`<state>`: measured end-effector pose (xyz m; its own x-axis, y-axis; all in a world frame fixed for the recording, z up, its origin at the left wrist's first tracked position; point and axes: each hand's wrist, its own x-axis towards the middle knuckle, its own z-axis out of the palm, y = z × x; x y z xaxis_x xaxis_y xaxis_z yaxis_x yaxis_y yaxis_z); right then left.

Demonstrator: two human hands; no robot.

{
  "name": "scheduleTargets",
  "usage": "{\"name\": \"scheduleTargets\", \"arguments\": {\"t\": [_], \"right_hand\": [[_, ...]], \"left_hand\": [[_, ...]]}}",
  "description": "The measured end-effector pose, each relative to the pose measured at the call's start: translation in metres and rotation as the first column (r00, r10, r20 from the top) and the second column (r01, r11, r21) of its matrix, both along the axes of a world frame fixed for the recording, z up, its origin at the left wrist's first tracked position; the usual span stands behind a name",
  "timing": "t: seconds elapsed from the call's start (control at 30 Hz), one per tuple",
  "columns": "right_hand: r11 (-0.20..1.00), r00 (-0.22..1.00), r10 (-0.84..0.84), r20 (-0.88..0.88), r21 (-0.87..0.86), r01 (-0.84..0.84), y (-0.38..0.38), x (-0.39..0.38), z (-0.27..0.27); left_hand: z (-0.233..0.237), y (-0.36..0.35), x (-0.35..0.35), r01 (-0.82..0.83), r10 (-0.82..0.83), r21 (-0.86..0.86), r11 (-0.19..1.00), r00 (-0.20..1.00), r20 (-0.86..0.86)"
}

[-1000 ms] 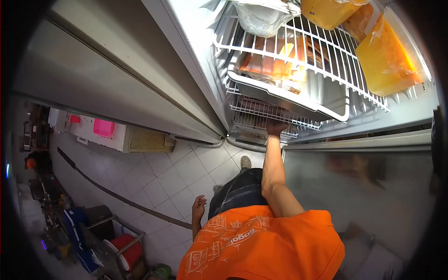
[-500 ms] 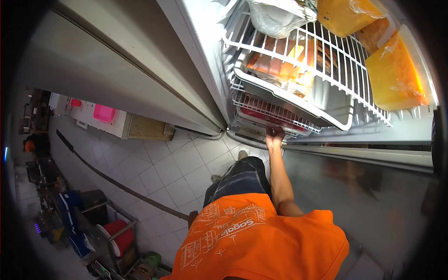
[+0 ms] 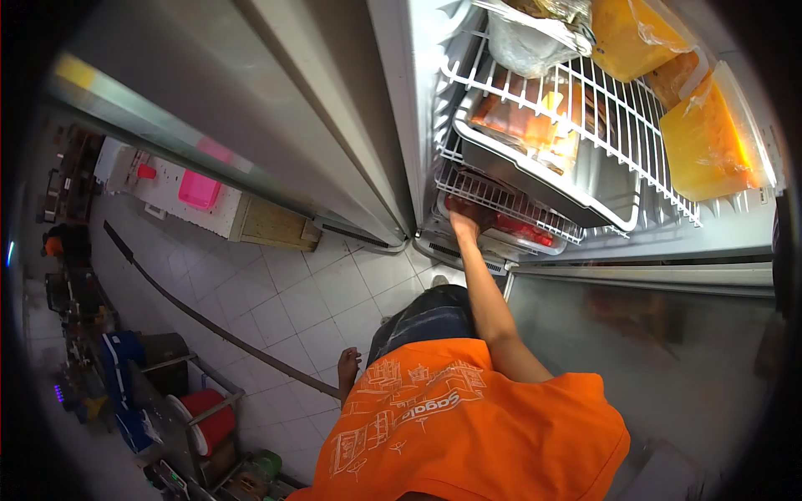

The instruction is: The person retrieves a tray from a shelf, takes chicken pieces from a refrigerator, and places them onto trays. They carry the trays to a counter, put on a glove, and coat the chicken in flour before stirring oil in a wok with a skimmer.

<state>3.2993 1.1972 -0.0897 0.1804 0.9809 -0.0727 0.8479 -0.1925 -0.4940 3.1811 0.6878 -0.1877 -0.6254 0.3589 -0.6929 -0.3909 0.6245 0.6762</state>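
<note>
My right hand [image 3: 466, 217] reaches into the bottom of an open fridge, under a low wire shelf [image 3: 510, 200]. Its fingers are partly hidden there, beside red packed items [image 3: 526, 230] in a light tray, and whether it grips anything cannot be made out. To the left of my orange shirt, my left hand [image 3: 349, 364] hangs over the tiled floor, its fingers loosely curled and apart, with nothing visible in them. Above my right hand, a white-rimmed grey bin [image 3: 551, 185] holds wrapped orange-brown packages [image 3: 526, 125].
Tubs of yellow-orange food [image 3: 710, 150] and a plastic-wrapped bundle [image 3: 526, 42] sit on the upper wire shelf. A glass door [image 3: 618, 334] stands open at the right. At the left are a pink tray [image 3: 199, 190] on a counter and a red bucket [image 3: 209, 422].
My right hand has moved from the fridge's lower edge up and left, deeper under the low shelf. More of my left hand now shows beside the shirt. The view has shifted slightly.
</note>
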Motion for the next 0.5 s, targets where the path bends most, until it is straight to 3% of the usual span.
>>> {"name": "scheduleTargets", "arguments": {"t": [0.1,0.13,0.27,0.5], "right_hand": [[0.999,0.999,-0.042,0.031,0.023,0.041,0.009,-0.014,0.001],[0.979,0.988,-0.114,0.101,0.182,0.094,0.013,-0.020,-0.024],[0.994,0.982,-0.073,0.172,0.089,0.058,0.019,-0.022,-0.008],[0.963,0.952,-0.267,0.149,0.020,0.267,0.029,-0.013,-0.021]], "left_hand": [[-0.006,-0.024,-0.003,-0.049,0.050,0.039,0.998,0.999,-0.013],[-0.007,-0.034,-0.002,-0.085,0.086,0.061,0.994,0.996,-0.002],[-0.019,-0.078,0.018,-0.247,0.246,-0.010,0.969,0.969,-0.017],[-0.088,-0.166,0.069,-0.063,0.071,-0.201,0.978,0.997,0.034]]}}
